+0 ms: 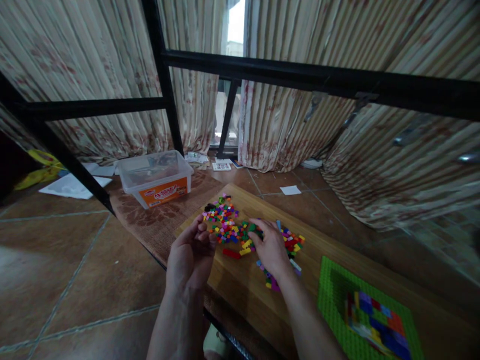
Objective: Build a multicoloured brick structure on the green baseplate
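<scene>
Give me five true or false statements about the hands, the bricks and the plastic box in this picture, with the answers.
1. The right hand rests on the pile of small bricks. True.
2. The left hand lies flat on the green baseplate. False: it is curled up beside the pile, well away from the baseplate.
3. Some bricks are already on the green baseplate. True.
4. The clear tub stands on the wooden board. False: it stands on the brown mat beyond the board.
5. The label on the tub is blue. False: it is orange.
</scene>
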The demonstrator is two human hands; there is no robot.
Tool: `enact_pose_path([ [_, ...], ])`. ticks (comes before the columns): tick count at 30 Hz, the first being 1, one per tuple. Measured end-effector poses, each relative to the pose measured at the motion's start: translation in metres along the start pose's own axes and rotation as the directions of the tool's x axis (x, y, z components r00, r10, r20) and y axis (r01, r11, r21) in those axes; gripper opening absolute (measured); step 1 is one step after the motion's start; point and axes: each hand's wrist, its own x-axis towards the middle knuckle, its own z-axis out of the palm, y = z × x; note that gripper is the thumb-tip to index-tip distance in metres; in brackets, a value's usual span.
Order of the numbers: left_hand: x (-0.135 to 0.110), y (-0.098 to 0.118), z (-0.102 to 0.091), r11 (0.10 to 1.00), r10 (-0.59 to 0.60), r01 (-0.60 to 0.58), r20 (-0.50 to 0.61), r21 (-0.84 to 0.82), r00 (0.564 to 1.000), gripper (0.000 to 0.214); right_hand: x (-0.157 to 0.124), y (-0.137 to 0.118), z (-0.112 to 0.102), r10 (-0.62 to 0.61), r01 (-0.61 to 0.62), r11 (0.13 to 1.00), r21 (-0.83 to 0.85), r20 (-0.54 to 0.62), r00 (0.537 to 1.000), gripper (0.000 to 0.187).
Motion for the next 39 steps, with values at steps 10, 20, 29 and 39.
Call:
enact_pose_path([
  [10, -0.013, -0.048, 0.013, 0.814, -0.128, -0.004, 0.187, 0.581, 0.974, 0.019, -0.098, -0.022, -0.055, 0.309, -0.138, 0.772, 0.621, -0.177, 0.935, 0.036],
  [20, -0.048, -0.133, 0.016, 0.608, -0.454, 0.073, 0.271, 0.791, 0.849, 0.033, -0.129, -0.008, -0.070, 0.303, -0.084, 0.872, 0.483, -0.396, 0.867, 0.042],
  [29, -0.063, -0.168, 0.016, 0.512, -0.483, -0.071, 0.356, 0.856, 0.800, 0.021, -0.156, 0.018, -0.110, 0.273, -0.185, 0.948, 0.258, -0.363, 0.891, 0.038],
  [39, -0.062, -0.203, 0.012, 0.342, -0.471, -0.461, 0.575, 0.818, 0.669, 0.019, -0.180, 0.064, -0.161, 0.371, -0.265, 0.927, 0.267, -0.537, 0.758, 0.022],
])
